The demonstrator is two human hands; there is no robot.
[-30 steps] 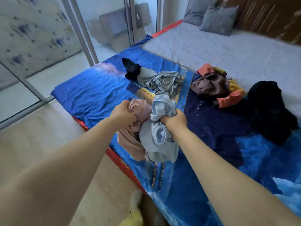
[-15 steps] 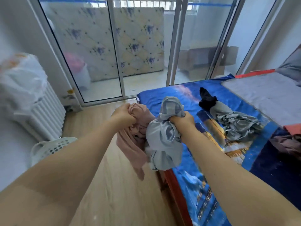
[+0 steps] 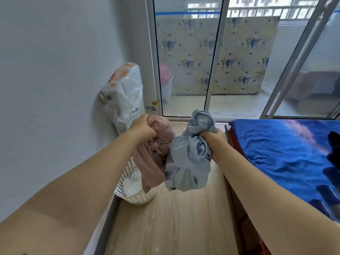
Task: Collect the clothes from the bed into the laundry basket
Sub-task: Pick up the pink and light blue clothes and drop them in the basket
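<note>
My left hand (image 3: 143, 126) is shut on a bunched pink garment (image 3: 156, 157) that hangs down over the white perforated laundry basket (image 3: 136, 196) on the wood floor by the wall. My right hand (image 3: 214, 138) grips a crumpled light blue-grey garment (image 3: 189, 162), held just right of the pink one, above the floor beside the basket. The basket is partly hidden behind my left arm and the clothes. The bed (image 3: 287, 153) with its blue cover lies at the right; a black garment (image 3: 334, 144) shows at its right edge.
A white plastic bag (image 3: 123, 96) rests on a radiator against the left wall. Sliding glass doors (image 3: 217, 57) close off a balcony where a floral mattress leans. Wood floor (image 3: 174, 221) runs between the wall and the bed's red edge.
I have turned left, away from the bed, carrying both garments. The basket, earlier at the far left, now sits directly below the pink garment.
</note>
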